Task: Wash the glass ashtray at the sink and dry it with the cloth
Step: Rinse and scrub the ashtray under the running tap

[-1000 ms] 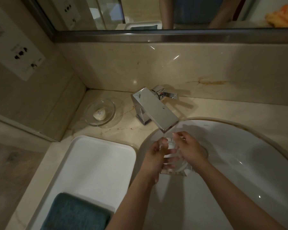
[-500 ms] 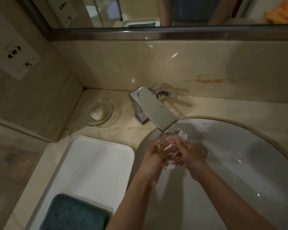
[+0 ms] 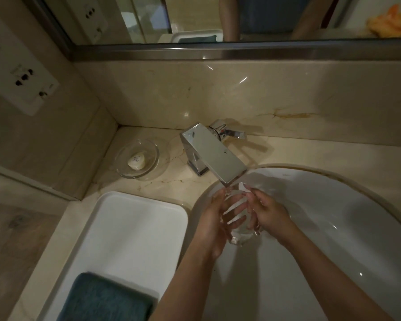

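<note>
Clasping the glass ashtray (image 3: 237, 218) between them, left hand (image 3: 214, 224) and right hand (image 3: 267, 213), under the faucet (image 3: 214, 152).

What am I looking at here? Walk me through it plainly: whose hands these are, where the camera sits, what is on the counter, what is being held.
There is no machine here. A person wears a camera on the head, so the single picture looks down at their own two bare hands. The left hand and right hand together hold a clear glass ashtray over the white sink, just under the spout of the chrome tap. On the marble counter a glass dish holds a small soap. Nearer the person sits a white tray with a folded teal cloth lying in it, not yet used.
</note>
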